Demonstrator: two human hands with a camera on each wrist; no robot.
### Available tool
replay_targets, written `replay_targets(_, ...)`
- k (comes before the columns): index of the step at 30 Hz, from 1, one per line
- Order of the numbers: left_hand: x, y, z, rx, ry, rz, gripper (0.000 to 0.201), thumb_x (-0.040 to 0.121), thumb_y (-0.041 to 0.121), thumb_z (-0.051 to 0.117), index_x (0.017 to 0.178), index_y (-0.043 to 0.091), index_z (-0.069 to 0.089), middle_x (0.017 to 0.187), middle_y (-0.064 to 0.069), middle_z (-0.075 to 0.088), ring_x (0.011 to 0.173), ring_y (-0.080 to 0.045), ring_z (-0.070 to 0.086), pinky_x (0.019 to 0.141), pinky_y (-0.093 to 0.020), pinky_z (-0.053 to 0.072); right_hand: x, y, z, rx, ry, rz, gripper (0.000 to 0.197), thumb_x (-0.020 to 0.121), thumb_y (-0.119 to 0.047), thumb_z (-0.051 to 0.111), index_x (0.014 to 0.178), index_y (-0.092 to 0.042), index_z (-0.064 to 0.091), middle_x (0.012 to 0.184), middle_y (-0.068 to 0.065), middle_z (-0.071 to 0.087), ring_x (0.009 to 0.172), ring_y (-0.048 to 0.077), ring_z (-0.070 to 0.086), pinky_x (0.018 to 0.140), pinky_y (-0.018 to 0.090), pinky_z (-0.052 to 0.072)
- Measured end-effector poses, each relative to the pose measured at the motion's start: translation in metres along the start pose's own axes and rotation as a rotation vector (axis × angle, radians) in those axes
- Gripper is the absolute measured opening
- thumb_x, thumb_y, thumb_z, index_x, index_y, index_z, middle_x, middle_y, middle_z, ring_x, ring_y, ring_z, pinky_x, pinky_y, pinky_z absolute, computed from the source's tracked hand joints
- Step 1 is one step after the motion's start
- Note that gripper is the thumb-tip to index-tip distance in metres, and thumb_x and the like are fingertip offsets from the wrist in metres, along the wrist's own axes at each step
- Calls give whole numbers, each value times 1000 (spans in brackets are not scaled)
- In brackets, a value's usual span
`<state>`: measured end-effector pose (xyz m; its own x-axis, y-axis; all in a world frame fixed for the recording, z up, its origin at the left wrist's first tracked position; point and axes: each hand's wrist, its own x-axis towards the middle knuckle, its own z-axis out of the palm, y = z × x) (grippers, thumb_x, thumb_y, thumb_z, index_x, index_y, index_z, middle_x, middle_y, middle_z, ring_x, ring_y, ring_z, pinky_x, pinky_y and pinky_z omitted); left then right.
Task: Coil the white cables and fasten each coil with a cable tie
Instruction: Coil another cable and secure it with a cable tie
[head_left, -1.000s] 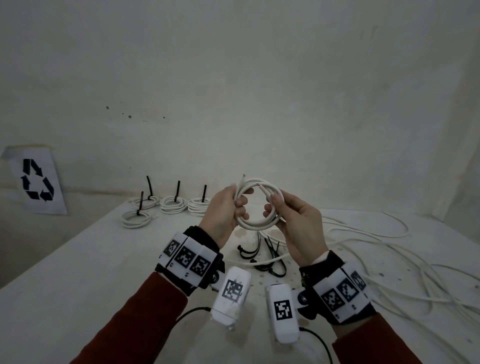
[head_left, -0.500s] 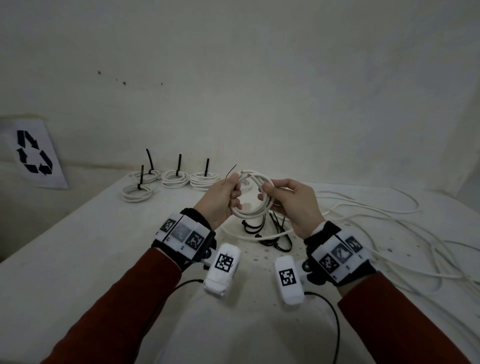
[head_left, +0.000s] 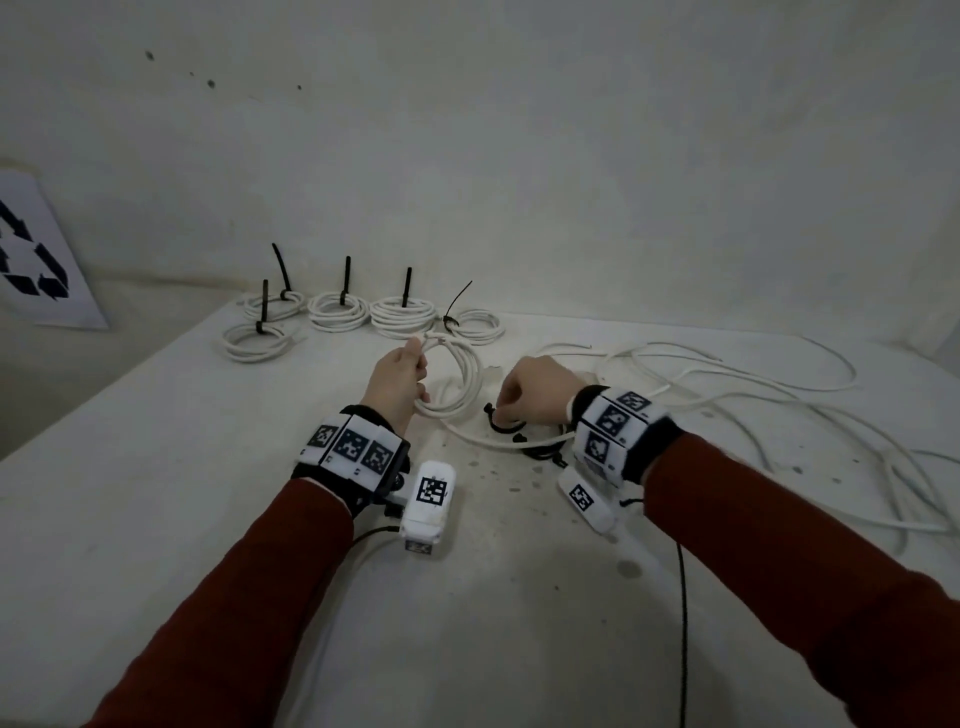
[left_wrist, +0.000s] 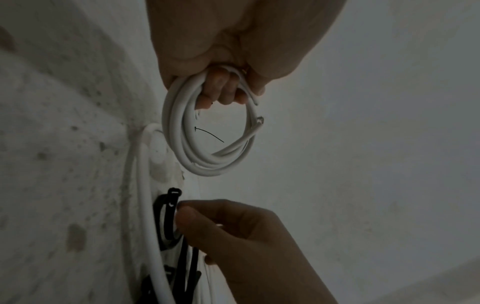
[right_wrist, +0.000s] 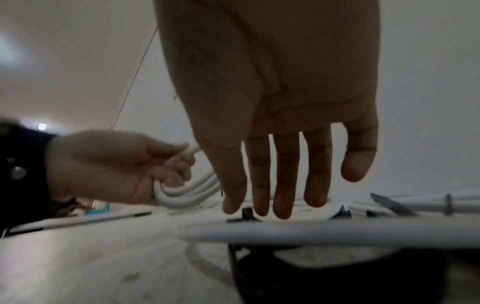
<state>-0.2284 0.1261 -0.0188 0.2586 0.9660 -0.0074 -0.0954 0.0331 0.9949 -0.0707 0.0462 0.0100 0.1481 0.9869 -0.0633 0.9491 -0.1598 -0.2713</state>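
My left hand (head_left: 415, 384) grips a small coil of white cable (head_left: 465, 384) just above the table, fingers curled through its loops (left_wrist: 174, 133). The coil's cut end sticks out loose. My right hand (head_left: 506, 402) is off the coil, lowered over a heap of black cable ties (head_left: 501, 427) right of it. In the right wrist view its fingers (right_wrist: 285, 185) point straight down, tips just at a black tie (right_wrist: 246, 211). In the left wrist view the right hand's fingertips (left_wrist: 187, 214) touch a tie (left_wrist: 168, 218). No tie is gripped.
Several tied coils (head_left: 335, 312) with upright black tie tails line the table's back edge near the wall. Loose white cables (head_left: 727, 374) sprawl over the right side, one strand (head_left: 483, 441) running past the ties. A recycling sign (head_left: 36, 260) leans at the far left.
Both hands have dropped toward the table. My right hand let go of the coil and moved down to the black ties. The left hand keeps the coil alone.
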Motion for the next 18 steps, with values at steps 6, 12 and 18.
replay_targets(6, 16, 10, -7, 56, 33, 54, 35, 102, 30, 36, 71, 13, 44, 67, -1, 37, 44, -11, 34, 50, -25, 35, 27, -13, 4, -145, -41, -3, 21, 76, -23, 78, 90, -8, 73, 95, 9, 71, 88, 27, 66, 81, 42, 57)
replay_targets(12, 32, 25, -7, 15, 68, 138, 36, 101, 28, 36, 69, 14, 43, 64, -1, 37, 34, -4, 34, 49, -25, 35, 15, -4, -26, 137, 166, -18, 7, 77, -19, 75, 80, -13, 74, 79, -2, 69, 75, 9, 60, 66, 17, 46)
replay_targets(18, 42, 37, 4, -16, 106, 178, 36, 101, 30, 39, 69, 14, 43, 62, 0, 37, 45, -11, 36, 51, -27, 36, -30, -9, -79, 1024, 424, -143, 9, 83, -1, 68, 79, -8, 65, 73, 13, 67, 65, 17, 63, 68, 27, 51)
